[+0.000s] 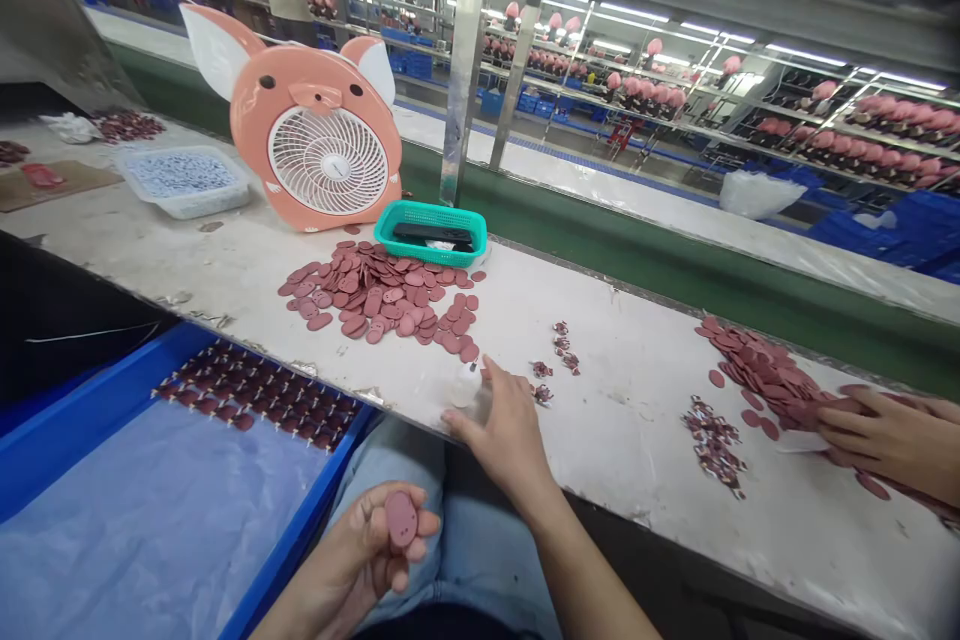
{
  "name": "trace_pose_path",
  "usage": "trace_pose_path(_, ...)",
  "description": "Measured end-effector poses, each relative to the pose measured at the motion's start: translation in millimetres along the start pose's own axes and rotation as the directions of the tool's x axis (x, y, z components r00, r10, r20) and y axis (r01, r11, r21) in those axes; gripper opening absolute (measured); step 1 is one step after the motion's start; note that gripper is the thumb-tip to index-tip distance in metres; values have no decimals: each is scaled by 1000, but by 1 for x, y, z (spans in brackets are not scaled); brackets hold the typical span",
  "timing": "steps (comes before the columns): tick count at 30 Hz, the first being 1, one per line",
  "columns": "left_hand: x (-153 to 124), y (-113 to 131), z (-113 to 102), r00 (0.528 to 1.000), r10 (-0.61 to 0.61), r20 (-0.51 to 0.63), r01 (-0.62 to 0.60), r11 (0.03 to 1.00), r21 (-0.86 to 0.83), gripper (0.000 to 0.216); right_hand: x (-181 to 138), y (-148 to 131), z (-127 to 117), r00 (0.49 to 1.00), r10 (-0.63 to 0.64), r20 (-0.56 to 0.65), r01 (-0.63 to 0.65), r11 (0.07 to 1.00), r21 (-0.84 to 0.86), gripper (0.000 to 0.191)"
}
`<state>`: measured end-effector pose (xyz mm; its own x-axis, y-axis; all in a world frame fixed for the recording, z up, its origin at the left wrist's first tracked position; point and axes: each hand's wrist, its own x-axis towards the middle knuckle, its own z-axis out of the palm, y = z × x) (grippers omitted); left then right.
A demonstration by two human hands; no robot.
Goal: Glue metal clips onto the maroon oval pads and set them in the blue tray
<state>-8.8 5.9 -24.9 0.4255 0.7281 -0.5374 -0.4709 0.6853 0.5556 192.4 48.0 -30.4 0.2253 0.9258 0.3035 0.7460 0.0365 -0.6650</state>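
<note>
My left hand (375, 545), above my lap, is closed on a reddish-brown oval disc (401, 518) with small dark holes. My right hand (504, 430) is at the front edge of the table, thumb and fingers apart. Between its thumb and forefinger is a small white bottle (466, 386) with a dark tip, blurred; a firm grip does not show. Beyond it spreads a pile of similar oval discs (375, 290). Several small brown-and-white parts (561, 345) lie to the right of that hand.
A pink fan (251, 135) and a green basket (430, 253) holding a dark phone-like object stand behind the pile. A blue crate (187, 510) with rows of brown pieces sits lower left. A co-worker's hands (885, 435) work at another disc pile (765, 370).
</note>
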Motion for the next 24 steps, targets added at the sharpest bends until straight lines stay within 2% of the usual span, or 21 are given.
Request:
trace_pose_path(2, 0, -3, -1, 999, 13, -43, -14, 1000, -18, 44, 6, 1, 10, 999, -28, 39, 28, 1000, -3, 32)
trace_pose_path(4, 1, -1, -2, 996, 16, -90, -18, 1000, -23, 37, 6, 0, 13, 999, -37, 39, 36, 999, 11, 23)
trace_pose_path(7, 1, 9, -3, 987, 30, -157, -40, 997, -60, 26, -5, -3, 5, 999, -24, 32, 22, 999, 37, 37)
trace_pose_path(10, 2, 19, -1, 981, 53, -186, -77, 989, -123, 24, -21, -8, -15, 996, 12, 87, -25, 989, 148, 52)
trace_pose_path(12, 4, 23, 1, 979, 65, -193, -93, 986, -140, 30, -30, -12, -30, 994, 10, 108, -37, 966, 257, 51)
trace_pose_path(16, 5, 25, 6, 977, 98, -187, -123, 984, -125, 45, -41, -17, -52, 999, 9, 49, -31, 888, 459, 36)
trace_pose_path(20, 1, 27, 13, 975, 113, -191, -132, 987, -93, 49, -53, -21, -53, 990, 144, 0, -107, 736, 668, 42)
trace_pose_path(22, -3, 28, 17, 974, 117, -196, -132, 989, -69, 46, -61, -26, -46, 988, 145, -52, -63, 687, 724, 42)
trace_pose_path(24, -6, 28, 20, 972, 122, -202, -134, 990, -45, 45, -68, -34, -39, 991, 98, -91, 1, 680, 733, 40)
